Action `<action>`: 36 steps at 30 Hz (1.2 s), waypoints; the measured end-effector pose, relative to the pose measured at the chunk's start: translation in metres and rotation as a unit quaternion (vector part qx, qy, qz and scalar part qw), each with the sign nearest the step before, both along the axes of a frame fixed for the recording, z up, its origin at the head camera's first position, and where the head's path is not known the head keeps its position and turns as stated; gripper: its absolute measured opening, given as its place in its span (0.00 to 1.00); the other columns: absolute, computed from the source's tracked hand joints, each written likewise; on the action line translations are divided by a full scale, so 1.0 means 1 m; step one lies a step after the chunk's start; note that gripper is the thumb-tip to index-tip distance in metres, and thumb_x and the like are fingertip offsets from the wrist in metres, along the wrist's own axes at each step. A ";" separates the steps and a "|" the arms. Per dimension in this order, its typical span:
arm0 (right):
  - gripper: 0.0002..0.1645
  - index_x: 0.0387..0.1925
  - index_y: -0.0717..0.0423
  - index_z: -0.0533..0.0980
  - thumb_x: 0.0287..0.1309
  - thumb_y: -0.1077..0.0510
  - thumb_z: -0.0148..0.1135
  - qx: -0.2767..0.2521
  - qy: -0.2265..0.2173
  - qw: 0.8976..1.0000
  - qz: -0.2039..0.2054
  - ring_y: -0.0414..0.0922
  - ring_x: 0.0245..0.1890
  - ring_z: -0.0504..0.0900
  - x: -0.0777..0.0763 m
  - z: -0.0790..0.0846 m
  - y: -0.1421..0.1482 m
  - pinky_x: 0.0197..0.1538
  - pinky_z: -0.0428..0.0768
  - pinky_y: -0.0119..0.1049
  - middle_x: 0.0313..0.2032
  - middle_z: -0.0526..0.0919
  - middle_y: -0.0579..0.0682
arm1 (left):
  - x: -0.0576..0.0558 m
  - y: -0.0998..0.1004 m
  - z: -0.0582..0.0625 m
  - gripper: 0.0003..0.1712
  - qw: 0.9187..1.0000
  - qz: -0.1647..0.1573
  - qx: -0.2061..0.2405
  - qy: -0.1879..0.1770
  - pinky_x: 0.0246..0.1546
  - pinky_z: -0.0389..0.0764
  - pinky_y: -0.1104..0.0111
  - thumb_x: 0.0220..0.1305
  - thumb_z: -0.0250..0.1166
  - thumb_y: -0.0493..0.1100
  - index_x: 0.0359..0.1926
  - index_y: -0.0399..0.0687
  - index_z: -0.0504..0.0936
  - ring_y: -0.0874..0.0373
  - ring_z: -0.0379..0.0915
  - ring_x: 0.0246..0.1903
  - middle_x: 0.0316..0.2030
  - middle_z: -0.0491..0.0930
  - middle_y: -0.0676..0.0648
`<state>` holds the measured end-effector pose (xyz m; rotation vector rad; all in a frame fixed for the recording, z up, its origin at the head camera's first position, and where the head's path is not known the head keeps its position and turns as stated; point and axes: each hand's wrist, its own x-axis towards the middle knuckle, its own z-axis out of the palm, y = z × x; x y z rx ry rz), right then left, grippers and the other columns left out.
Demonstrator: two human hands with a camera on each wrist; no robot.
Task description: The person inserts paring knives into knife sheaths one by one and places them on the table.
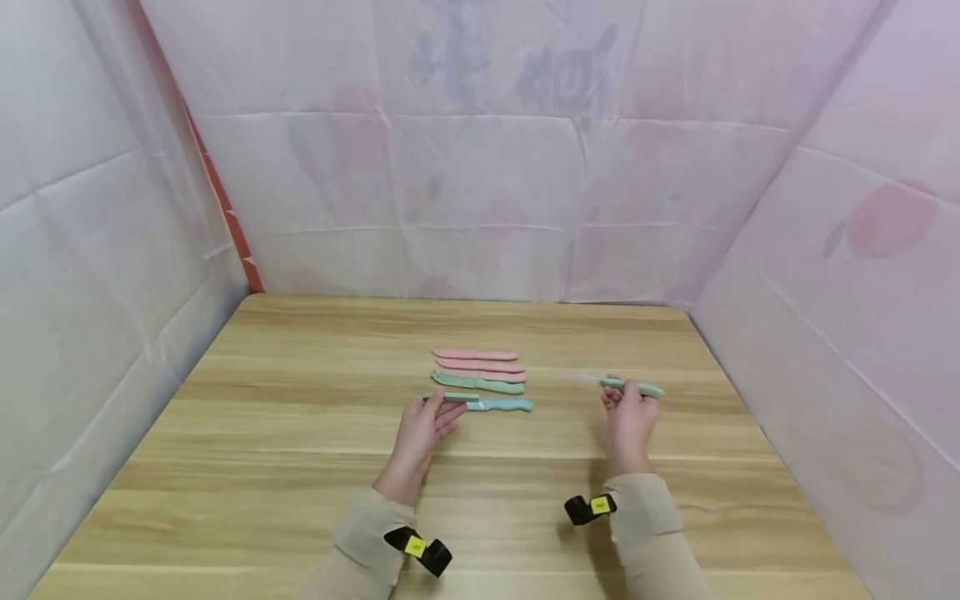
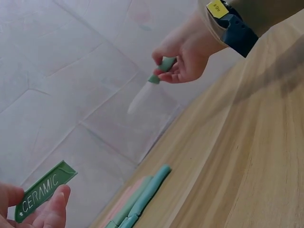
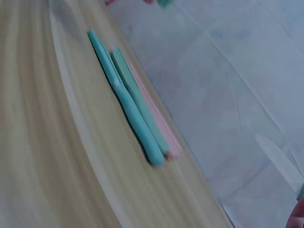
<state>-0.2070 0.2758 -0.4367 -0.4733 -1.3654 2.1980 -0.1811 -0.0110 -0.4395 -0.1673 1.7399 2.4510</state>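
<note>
My left hand (image 1: 417, 433) pinches a green blade sheath (image 2: 45, 191), lettered CERAMIC, between thumb and fingers. Held up on the right, my right hand (image 1: 630, 421) grips the green handle of a ceramic knife (image 1: 643, 388). Its white blade (image 2: 142, 98) is bare and points left, apart from the sheath. Below the left hand's fingers lies a sheathed light-blue knife (image 1: 508, 405), its left end hidden in the head view. Beyond it lie a sheathed green knife (image 1: 487, 385) and two pink ones, a nearer pink knife (image 1: 480, 366) and a farther pink knife (image 1: 483, 355).
The knives lie side by side, handles to the right, on a wood-grain table (image 1: 300, 358). Pale printed sheeting (image 1: 480, 183) hangs behind the table and along both sides. A black wrist camera (image 1: 588, 508) sits at the right cuff, and another camera (image 1: 420, 550) at the left.
</note>
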 end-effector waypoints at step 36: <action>0.08 0.44 0.63 0.62 0.63 0.67 0.42 0.001 -0.040 0.997 0.073 0.36 0.22 0.76 0.034 0.004 -0.108 0.30 0.78 0.25 0.28 0.81 0.50 | 0.010 0.001 0.000 0.22 1.000 0.014 0.011 -0.018 0.45 0.79 0.60 0.74 0.45 0.47 0.55 0.30 0.62 0.49 0.79 0.44 0.45 0.78 0.31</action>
